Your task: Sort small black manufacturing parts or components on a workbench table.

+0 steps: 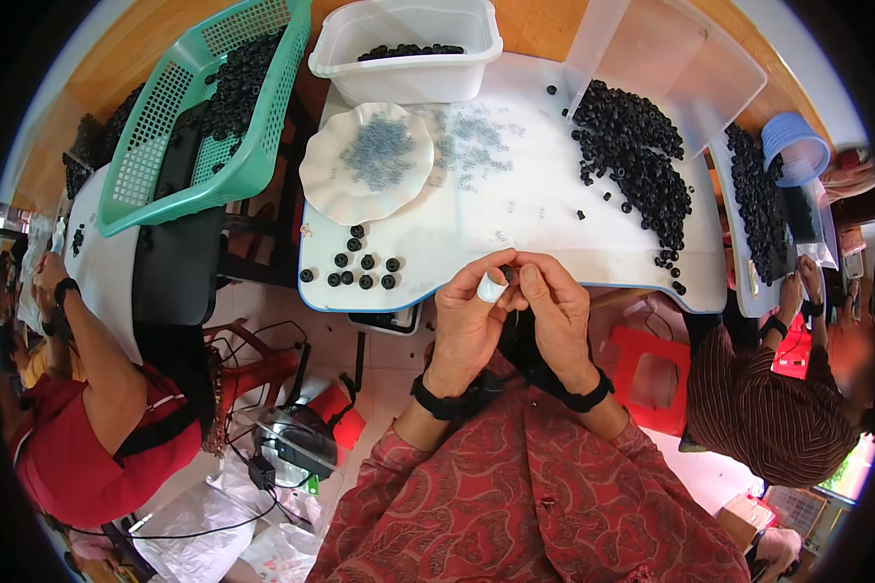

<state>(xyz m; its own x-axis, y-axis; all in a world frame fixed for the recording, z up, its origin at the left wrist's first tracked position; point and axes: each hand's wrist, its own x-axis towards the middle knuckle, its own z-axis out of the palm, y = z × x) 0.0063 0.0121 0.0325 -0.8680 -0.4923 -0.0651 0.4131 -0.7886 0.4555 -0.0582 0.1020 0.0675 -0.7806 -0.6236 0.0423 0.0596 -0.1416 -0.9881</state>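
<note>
My left hand (pixel 465 316) and my right hand (pixel 557 313) meet at the table's front edge, fingertips together. Pinched between them is a small black ring-like part (pixel 507 273), mostly covered by the fingers. A white wrap (pixel 492 286) covers one finger of the left hand. To the left, several round black parts (pixel 367 262) stand at the table corner. Behind them, a white wavy-edged plate (pixel 318 170) carries a heap of tiny clear pieces (pixel 379 154). More clear pieces (pixel 476 141) lie scattered beside the plate. A large pile of black parts (pixel 632 146) spreads over the right side.
A white tub (pixel 408 78) with black parts stands at the back. A clear bin (pixel 671 58) lies tipped behind the pile. On the left is a green basket (pixel 190 199). Co-workers sit left (pixel 107 428) and right (pixel 763 408). A red stool (pixel 651 379) stands below the table.
</note>
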